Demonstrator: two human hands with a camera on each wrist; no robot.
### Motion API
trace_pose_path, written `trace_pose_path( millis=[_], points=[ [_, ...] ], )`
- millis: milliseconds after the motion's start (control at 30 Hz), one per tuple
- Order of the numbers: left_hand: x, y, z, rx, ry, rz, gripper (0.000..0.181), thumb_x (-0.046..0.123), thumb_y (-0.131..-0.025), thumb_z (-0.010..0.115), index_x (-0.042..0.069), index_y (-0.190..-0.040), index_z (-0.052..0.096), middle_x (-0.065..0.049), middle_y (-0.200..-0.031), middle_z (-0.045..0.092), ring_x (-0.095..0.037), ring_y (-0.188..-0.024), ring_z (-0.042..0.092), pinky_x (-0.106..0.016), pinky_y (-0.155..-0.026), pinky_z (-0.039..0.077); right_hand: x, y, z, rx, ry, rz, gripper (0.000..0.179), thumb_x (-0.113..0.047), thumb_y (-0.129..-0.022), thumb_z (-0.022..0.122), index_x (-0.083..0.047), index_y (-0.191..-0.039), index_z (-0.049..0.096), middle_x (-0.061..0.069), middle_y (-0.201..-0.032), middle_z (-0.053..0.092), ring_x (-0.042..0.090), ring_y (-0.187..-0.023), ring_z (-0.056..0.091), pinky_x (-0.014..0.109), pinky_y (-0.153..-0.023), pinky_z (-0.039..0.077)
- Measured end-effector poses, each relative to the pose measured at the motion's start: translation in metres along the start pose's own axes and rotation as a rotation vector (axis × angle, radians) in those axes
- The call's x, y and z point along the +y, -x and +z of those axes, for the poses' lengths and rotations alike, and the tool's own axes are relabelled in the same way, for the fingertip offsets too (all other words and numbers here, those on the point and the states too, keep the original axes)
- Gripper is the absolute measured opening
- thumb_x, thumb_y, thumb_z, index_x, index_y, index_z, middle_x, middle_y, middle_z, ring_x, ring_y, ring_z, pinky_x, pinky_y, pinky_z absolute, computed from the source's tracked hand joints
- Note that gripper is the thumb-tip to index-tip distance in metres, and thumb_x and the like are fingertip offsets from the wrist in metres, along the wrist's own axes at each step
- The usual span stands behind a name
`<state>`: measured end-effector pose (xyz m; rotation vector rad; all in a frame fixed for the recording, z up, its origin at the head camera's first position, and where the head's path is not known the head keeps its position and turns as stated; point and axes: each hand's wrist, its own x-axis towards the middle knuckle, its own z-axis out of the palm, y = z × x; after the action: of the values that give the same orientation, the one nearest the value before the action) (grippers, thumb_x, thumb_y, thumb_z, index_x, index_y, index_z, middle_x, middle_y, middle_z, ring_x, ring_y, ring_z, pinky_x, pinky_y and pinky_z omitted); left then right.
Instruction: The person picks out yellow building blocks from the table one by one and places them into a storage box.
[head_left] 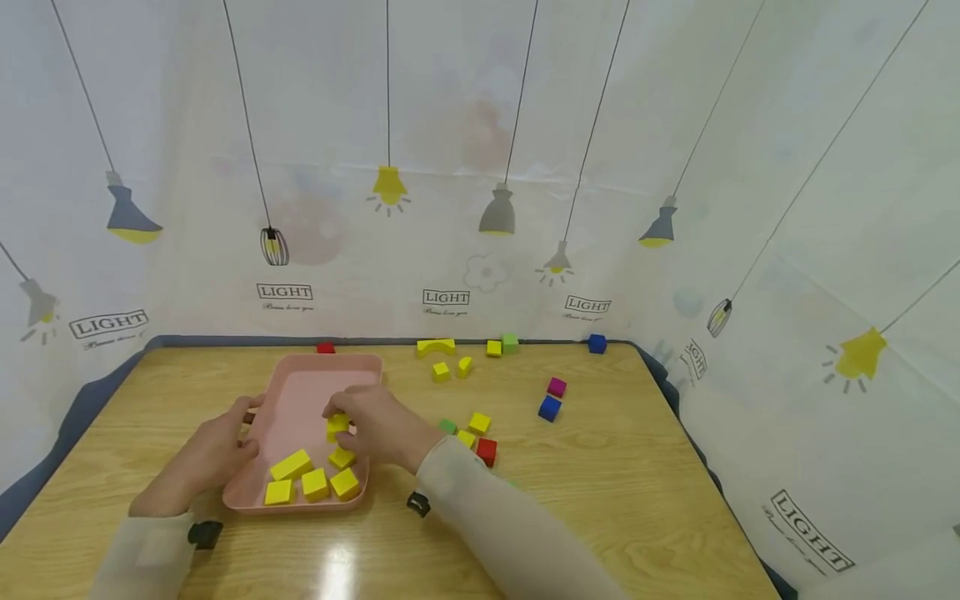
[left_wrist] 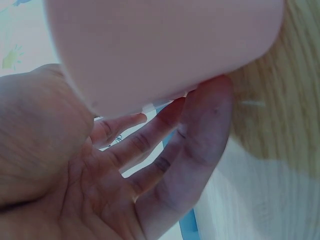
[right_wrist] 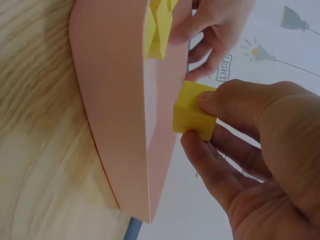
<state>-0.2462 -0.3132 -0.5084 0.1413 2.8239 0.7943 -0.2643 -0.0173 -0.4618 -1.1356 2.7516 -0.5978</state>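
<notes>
Right-hand grip (head_left: 378, 423): clamped on a yellow cube (right_wrist: 192, 120), thumb against one face, fingertips against another, much of the block's surface left exposed. Cube is held up over the interior of the pink tray (head_left: 303, 396), apart from the rim in the right wrist view.

Handling, judged by look: cube probably painted wood or similar; light, rigid, not fragile. Flat faces and crisp edges should suit a thumb-and-finger pinch on opposite faces, near mid-face; a hold close to a corner would likely let it twist. Smooth finish may be slightly slick.

Left-hand grip (head_left: 213, 450): closed around the tray's left side wall, thumb at the rim, other fingers curled against the outside. Tray looks like thin moulded plastic, light, somewhat flexible, so it may slide if nudged; mid-wall seems a sound place to steady it.

Tray contents, gathered at the near end: a longer yellow rectangular block (head_left: 291, 466) and several yellow cubes, e.g. one at the front edge (head_left: 315, 485).

Farther out on the table (head_left: 637, 483): right of the tray, a red cube (head_left: 487, 452) near more yellow pieces; beyond, a blue cube (head_left: 550, 408) just beside a magenta cube (head_left: 557, 387); at the back, a yellow arch block (head_left: 436, 347). The arch's curved underside would make a less even pinch than its flat sides.
</notes>
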Motion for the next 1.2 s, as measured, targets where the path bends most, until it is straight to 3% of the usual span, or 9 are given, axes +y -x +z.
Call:
trace_pose_path(
  millis=[333, 500, 900, 1200],
  points=[
    [0.0, -0.001, 0.002, -0.008, 0.003, 0.014, 0.079, 0.001, -0.107, 0.069, -0.013, -0.173, 0.028, -0.049, -0.159, 0.052, -0.06, -0.131, 0.071, -0.067, -0.108, 0.067, -0.022, -0.016, 0.02, -0.05, -0.029, 0.075, 0.04, -0.023, -0.107, 0.087, -0.024, -0.146, 0.077, -0.015, -0.133, 0.078, 0.0, -0.107, 0.063, 0.006, -0.099, 0.057],
    [0.002, -0.002, 0.003, -0.013, 0.005, -0.002, 0.079, 0.001, -0.108, 0.068, -0.012, -0.174, 0.028, -0.049, -0.16, 0.051, -0.06, -0.132, 0.071, -0.067, -0.109, 0.067, -0.023, -0.015, 0.023, -0.086, 0.017, 0.085, 0.043, -0.025, -0.107, 0.087, -0.025, -0.148, 0.076, -0.012, -0.136, 0.079, 0.0, -0.106, 0.065, 0.008, -0.101, 0.059],
    [0.004, 0.001, 0.001, 0.003, -0.018, -0.003, 0.08, -0.001, -0.106, 0.07, -0.015, -0.172, 0.028, -0.05, -0.157, 0.053, -0.059, -0.128, 0.072, -0.067, -0.106, 0.068, -0.011, -0.004, 0.015, -0.042, 0.033, 0.059, 0.042, -0.027, -0.109, 0.085, -0.026, -0.15, 0.076, -0.006, -0.143, 0.077, 0.0, -0.108, 0.066, 0.012, -0.104, 0.061],
    [0.005, 0.001, -0.001, 0.003, -0.017, -0.01, 0.08, -0.001, -0.106, 0.07, -0.014, -0.173, 0.029, -0.049, -0.157, 0.052, -0.06, -0.128, 0.072, -0.068, -0.108, 0.066, 0.006, 0.011, -0.001, 0.006, 0.081, 0.113, 0.043, -0.034, -0.109, 0.085, -0.029, -0.151, 0.077, -0.003, -0.145, 0.075, 0.007, -0.11, 0.066, 0.021, -0.096, 0.064]
  ],
)
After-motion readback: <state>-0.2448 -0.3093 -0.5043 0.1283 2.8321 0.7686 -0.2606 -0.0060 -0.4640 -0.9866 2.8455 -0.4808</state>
